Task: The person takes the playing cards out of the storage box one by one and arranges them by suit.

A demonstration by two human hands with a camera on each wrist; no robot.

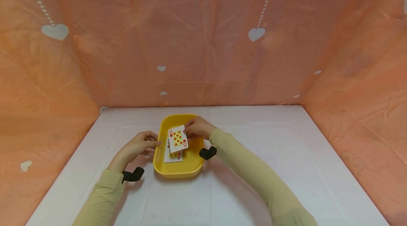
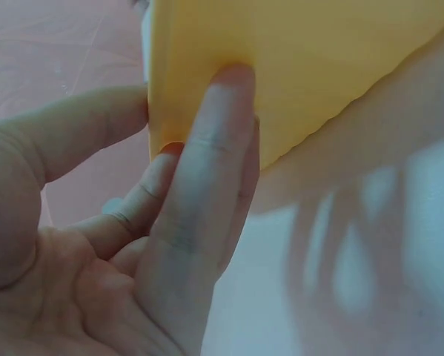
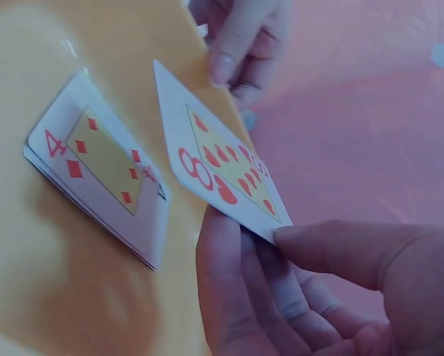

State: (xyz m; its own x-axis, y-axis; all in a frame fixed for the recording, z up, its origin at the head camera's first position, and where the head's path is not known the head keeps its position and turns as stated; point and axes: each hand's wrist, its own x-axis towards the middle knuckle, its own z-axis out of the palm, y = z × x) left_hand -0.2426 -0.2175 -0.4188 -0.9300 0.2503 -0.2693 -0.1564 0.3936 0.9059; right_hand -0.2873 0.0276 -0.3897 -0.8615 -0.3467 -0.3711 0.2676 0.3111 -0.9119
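A yellow plastic tray (image 1: pixel 193 164) stands on the table, its rim pinched at the left side by the thumb and fingers of my left hand (image 1: pixel 138 145). In the left wrist view the fingertips press the outside of the tray wall (image 2: pixel 303 67). Over the tray, my right hand (image 1: pixel 199 127) pinches an eight of hearts playing card (image 3: pixel 218 159) between thumb and fingers, face up and tilted. Beneath it, on the tray floor, lies a small stack of cards (image 3: pixel 99 174) with a four of diamonds on top, partly covered by the held card in the head view.
A white cloth (image 1: pixel 254 141) covers the table under the tray. Orange-pink sheets (image 1: pixel 203 49) with white hearts hang at the back and both sides. A black wrist strap piece (image 1: pixel 208 152) sits by the tray's right rim.
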